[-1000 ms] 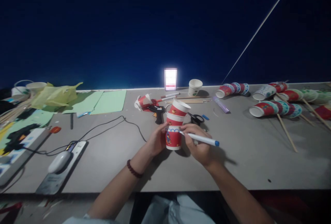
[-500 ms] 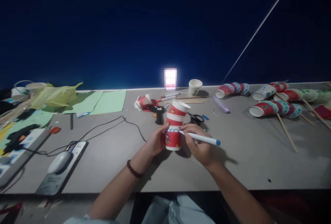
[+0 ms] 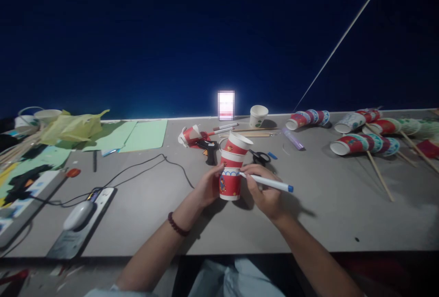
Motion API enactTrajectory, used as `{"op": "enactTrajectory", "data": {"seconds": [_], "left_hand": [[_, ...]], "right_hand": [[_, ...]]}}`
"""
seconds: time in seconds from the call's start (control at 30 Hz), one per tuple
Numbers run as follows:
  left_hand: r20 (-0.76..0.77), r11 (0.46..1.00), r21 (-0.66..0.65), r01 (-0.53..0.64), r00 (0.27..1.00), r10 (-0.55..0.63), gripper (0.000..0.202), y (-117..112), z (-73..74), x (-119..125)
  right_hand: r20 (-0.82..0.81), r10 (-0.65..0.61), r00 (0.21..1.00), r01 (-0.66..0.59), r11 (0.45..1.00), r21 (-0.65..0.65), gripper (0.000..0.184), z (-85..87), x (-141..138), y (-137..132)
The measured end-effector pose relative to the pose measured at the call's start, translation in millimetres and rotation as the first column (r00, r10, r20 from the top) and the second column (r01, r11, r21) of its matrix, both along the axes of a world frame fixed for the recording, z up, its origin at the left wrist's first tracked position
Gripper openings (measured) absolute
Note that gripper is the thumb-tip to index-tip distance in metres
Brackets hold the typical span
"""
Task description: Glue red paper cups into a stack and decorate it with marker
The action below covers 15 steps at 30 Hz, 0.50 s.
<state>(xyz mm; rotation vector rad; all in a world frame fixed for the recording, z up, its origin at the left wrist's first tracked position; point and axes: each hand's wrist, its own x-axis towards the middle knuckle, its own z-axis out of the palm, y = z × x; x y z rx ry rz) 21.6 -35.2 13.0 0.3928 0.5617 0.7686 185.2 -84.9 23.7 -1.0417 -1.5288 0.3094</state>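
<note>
A curved chain of red and white paper cups (image 3: 232, 163) rises from the grey table (image 3: 325, 214) in front of me. My left hand (image 3: 207, 187) wraps around the nearest cup (image 3: 229, 184) from the left. My right hand (image 3: 264, 194) holds a white marker with a blue cap (image 3: 269, 182); its tip rests against that cup's upper band, where small blue arcs are drawn.
Black scissors (image 3: 259, 156) and a black glue gun (image 3: 210, 148) lie just behind the cups. Cup chains on wooden sticks (image 3: 365, 144) fill the right side. A power strip (image 3: 82, 217) with a cable, green paper sheets (image 3: 144, 134) and yellow tissue (image 3: 72, 125) lie at left.
The marker tip has shifted slightly along the cup's upper band, and the row of blue arcs has grown. Both hands stay in place.
</note>
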Motion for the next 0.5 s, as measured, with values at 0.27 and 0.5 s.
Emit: {"op": "enactTrajectory", "data": {"seconds": [0.27,0.5], "left_hand": [[-0.018,1.000,-0.002,-0.008,1.000,0.008,0.021,-0.9,2.1,-0.5],[-0.014,1.000,0.011,-0.015,1.000,0.015,0.022,-1.1,1.5,-0.3]], "right_hand": [[-0.006,-0.003,1.000,0.003,1.000,0.002,0.014,-2.8,0.6,-0.6],[0.017,-0.008,1.000,0.007,1.000,0.010,0.015,2.3,0.5,-0.9]]}}
